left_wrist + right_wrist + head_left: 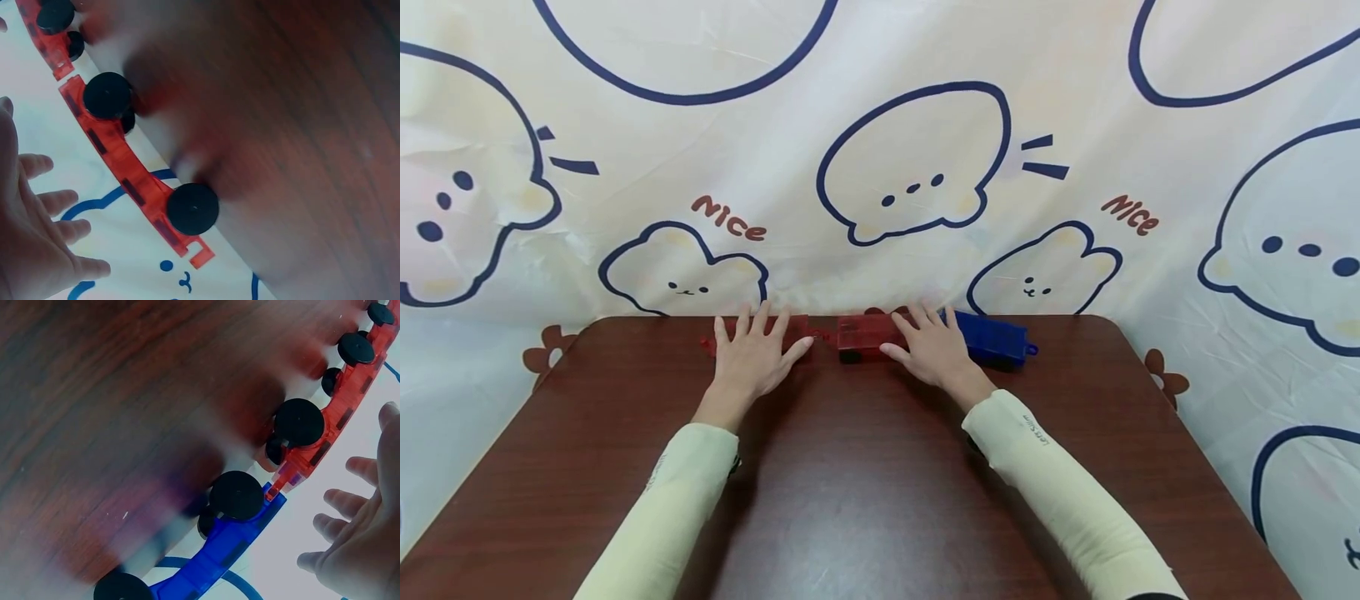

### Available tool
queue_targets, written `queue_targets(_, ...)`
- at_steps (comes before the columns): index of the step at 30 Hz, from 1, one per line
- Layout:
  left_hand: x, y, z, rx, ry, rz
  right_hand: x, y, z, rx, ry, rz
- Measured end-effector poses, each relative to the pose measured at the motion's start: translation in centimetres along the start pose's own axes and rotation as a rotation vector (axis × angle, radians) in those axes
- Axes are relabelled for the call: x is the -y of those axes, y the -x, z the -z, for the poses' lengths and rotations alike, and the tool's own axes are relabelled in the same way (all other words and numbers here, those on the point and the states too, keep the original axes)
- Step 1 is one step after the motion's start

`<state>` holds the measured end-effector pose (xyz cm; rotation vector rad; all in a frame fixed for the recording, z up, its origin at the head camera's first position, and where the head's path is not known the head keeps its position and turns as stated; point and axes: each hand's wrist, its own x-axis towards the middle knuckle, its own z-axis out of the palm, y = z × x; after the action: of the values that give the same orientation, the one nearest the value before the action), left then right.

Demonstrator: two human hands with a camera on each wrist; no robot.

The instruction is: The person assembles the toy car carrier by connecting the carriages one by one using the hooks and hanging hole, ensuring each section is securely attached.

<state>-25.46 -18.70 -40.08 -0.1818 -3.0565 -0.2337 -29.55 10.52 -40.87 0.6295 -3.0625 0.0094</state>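
Three see-through toy cars on black wheels stand in a row along the table's back edge. The left red car lies partly hidden behind my left hand, whose fingers are spread. In the left wrist view that hand is apart from the red car, on its upper side. The middle red car shows left of my right hand, which is also spread and holds nothing. To its right sits the blue car. In the right wrist view, the blue car and the red car meet at their end couplings.
The dark brown wooden table reaches from the cars to the near side. Right behind its far edge hangs a pale cloth with cartoon outlines, which also runs down both sides.
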Motion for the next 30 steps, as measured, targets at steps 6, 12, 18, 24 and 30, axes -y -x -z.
queue_targets(6,0.6,0.1,-0.3,-0.027,0.004,-0.007,0.3,-0.1,-0.2,-0.042,0.009,0.032)
queue_targets(12,0.9,0.2,-0.6,-0.041,0.027,-0.014,0.8,-0.3,-0.4,-0.071,-0.009,0.051)
queue_targets(18,1.3,0.2,-0.9,-0.066,0.057,-0.023,1.2,-0.5,-0.9,-0.065,-0.039,0.083)
queue_targets(24,1.8,0.1,-1.3,-0.086,0.053,-0.043,1.2,-0.8,-1.5,-0.052,-0.078,0.123)
queue_targets(30,2.2,0.0,-1.6,-0.06,0.053,-0.032,1.3,-1.0,-1.8,-0.039,-0.104,0.131)
